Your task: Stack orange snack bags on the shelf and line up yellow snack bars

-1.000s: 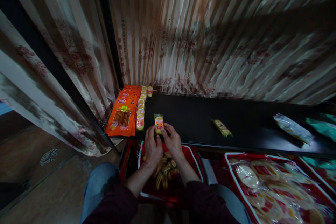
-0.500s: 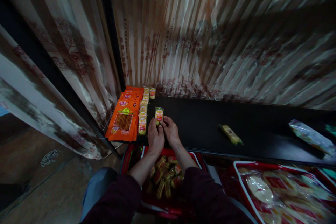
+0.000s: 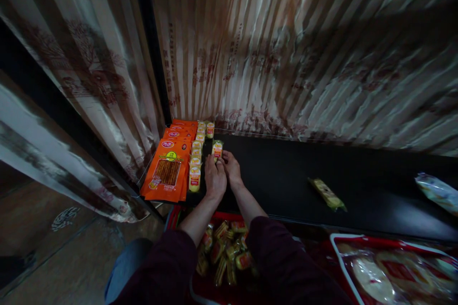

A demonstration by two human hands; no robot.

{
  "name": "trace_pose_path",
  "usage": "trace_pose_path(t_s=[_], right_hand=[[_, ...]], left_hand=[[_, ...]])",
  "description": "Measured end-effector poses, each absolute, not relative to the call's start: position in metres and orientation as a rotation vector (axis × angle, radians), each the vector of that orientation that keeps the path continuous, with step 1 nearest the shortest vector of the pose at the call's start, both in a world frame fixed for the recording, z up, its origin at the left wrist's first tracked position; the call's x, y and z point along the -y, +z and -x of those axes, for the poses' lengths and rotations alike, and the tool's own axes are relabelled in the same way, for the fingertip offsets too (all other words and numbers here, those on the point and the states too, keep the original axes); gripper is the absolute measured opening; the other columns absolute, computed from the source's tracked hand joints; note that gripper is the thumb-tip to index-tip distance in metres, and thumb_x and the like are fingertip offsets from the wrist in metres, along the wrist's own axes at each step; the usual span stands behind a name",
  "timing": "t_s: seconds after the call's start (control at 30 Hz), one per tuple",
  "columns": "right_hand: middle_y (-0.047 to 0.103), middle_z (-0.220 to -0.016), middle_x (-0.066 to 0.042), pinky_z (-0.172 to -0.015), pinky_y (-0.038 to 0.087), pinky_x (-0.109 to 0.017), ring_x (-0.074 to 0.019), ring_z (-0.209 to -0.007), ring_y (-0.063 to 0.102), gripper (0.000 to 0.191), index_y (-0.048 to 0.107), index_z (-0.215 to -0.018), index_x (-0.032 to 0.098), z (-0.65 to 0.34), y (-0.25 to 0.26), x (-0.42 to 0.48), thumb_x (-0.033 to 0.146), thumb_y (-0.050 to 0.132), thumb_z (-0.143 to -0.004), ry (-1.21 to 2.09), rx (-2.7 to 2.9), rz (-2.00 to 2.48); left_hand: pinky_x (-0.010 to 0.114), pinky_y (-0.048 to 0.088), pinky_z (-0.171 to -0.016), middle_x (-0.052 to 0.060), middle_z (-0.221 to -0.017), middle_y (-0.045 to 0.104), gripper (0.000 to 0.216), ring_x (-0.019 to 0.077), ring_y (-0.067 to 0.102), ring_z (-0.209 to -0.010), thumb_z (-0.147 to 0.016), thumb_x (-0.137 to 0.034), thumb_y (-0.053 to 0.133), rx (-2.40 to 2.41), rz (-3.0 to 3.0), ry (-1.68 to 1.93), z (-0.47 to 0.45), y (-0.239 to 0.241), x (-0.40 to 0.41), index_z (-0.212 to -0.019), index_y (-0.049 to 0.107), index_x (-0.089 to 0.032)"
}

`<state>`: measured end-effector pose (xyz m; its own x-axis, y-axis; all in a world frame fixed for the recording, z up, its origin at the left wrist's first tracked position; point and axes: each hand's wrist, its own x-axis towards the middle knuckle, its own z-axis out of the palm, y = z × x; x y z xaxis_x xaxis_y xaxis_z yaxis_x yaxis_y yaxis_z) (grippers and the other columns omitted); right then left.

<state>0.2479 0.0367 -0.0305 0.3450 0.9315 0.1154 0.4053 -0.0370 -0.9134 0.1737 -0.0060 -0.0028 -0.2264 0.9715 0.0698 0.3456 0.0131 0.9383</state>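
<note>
Over the black shelf, a small yellow wrapped snack cake (image 3: 217,148) stands upright between my hands. My left hand (image 3: 215,180) grips its lower left side, and my right hand (image 3: 232,168) has its fingers closed on the right side. Fingers cover the lower end of the wrapper. Just left of my hands runs a row of similar wrapped cakes (image 3: 195,177), overlapping front to back. One more cake (image 3: 210,129) stands at the back, beside that row's far end. Orange snack packets (image 3: 166,171) lie overlapped at the shelf's left end.
A lone wrapped cake (image 3: 327,194) lies on the shelf (image 3: 275,176) to the right, with a pale plastic package (image 3: 437,191) farther along. Below sit a basket of wrapped cakes (image 3: 225,250) and a white-rimmed red basket (image 3: 345,267). A dark post (image 3: 152,43) and curtains (image 3: 250,66) border the shelf.
Both hands have carried the cake slightly farther back on the shelf, toward the cake at the rear. The camera view has shifted a little.
</note>
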Motion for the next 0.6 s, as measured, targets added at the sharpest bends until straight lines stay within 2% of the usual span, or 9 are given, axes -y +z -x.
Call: trace_pose_path(t_s=[0.23, 0.43, 0.6], right_hand=[[0.071, -0.095, -0.004, -0.085, 0.051, -0.034, -0.0188, -0.090, 0.066, 0.027, 0.062, -0.100, 0.021, -0.246, -0.031, -0.058, 0.020, 0.055, -0.073, 0.716, 1.218, 1.583], [0.072, -0.095, 0.000, -0.086, 0.051, -0.035, -0.0194, -0.090, 0.066, 0.025, 0.061, -0.095, 0.025, -0.248, -0.032, -0.075, 0.023, 0.058, -0.071, 0.730, 1.254, 1.485], [0.071, -0.098, -0.003, -0.086, 0.051, -0.034, -0.0189, -0.091, 0.065, 0.027, 0.059, -0.099, 0.024, -0.249, -0.031, -0.088, 0.026, 0.059, -0.072, 0.722, 1.311, 1.471]], left_hand=[[0.039, 0.027, -0.112, 0.019, -0.140, 0.046, 0.044, 0.0236, 0.039, -0.134, -0.090, -0.028, 0.034, -1.689, -1.351, 1.215, -0.181, -0.003, -0.019, -0.126, 0.051, -0.008], [0.039, 0.024, -0.114, 0.017, -0.141, 0.046, 0.042, 0.0234, 0.035, -0.136, -0.088, -0.021, 0.036, -1.717, -1.309, 1.298, -0.192, -0.003, -0.042, -0.125, 0.052, -0.009], [0.039, 0.028, -0.112, 0.018, -0.133, 0.054, 0.038, 0.0244, 0.043, -0.131, -0.088, -0.019, 0.037, -1.710, -1.287, 1.297, -0.194, -0.003, -0.057, -0.119, 0.057, -0.010]])
